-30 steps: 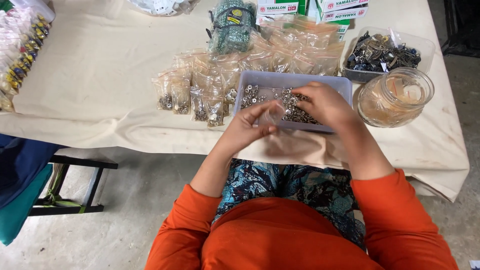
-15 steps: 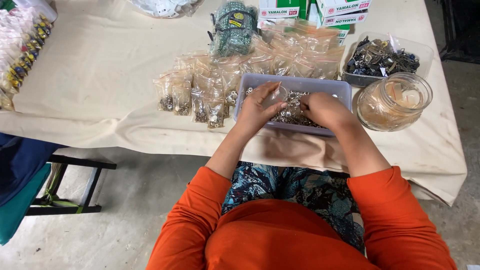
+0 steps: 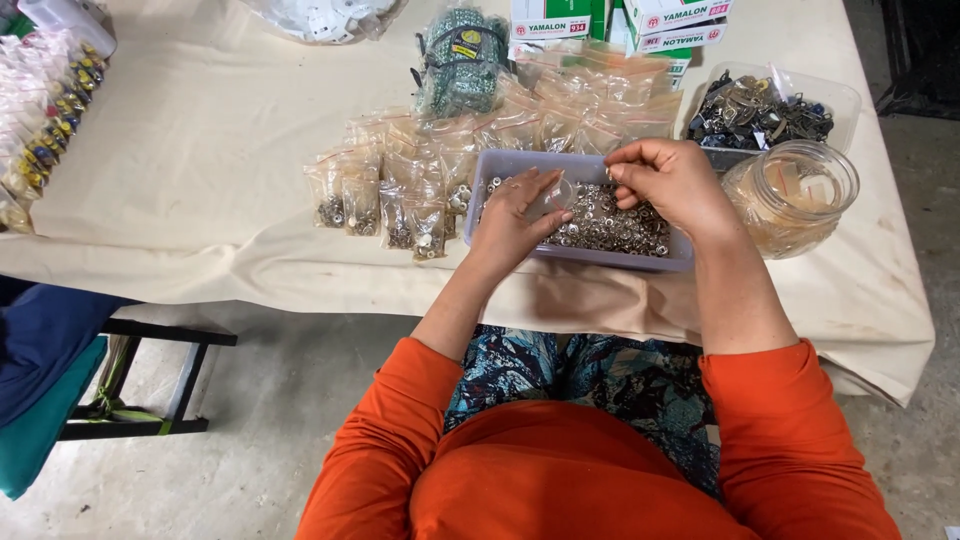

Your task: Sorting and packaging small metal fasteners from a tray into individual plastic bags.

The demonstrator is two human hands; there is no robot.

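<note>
A small clear plastic bag (image 3: 556,196) is held open by the left hand (image 3: 515,215), pinched between thumb and fingers just over the near-left part of a shallow lilac tray (image 3: 500,165). The tray is filled with small silver metal rings (image 3: 610,222), which lie directly beneath and between both hands. The right hand (image 3: 672,182) is raised just beside the bag's mouth, to the right of the left hand, with its fingertips (image 3: 622,172) drawn together in a pinch; whether a ring is caught between them cannot be told, as anything there is too small to make out.

To the left of the left hand, several filled small bags (image 3: 385,195) of the same kind are laid in rows on the cream cloth of the counter (image 3: 200,170). Beyond both hands, more clear bags with orange-tinted tops (image 3: 575,115) are piled, and past them a bundle of green and white pieces (image 3: 462,60) is seen, along with white and green cardboard boxes (image 3: 620,20).

Just right of the right hand, a clear glass jar (image 3: 795,195) is set on the counter, and beyond it a clear tub of dark metal fittings (image 3: 765,105). Far to the left of the left hand, packets of coloured items (image 3: 45,130) are spread at the counter's edge. Orange sleeves (image 3: 800,440) are worn on both arms.
</note>
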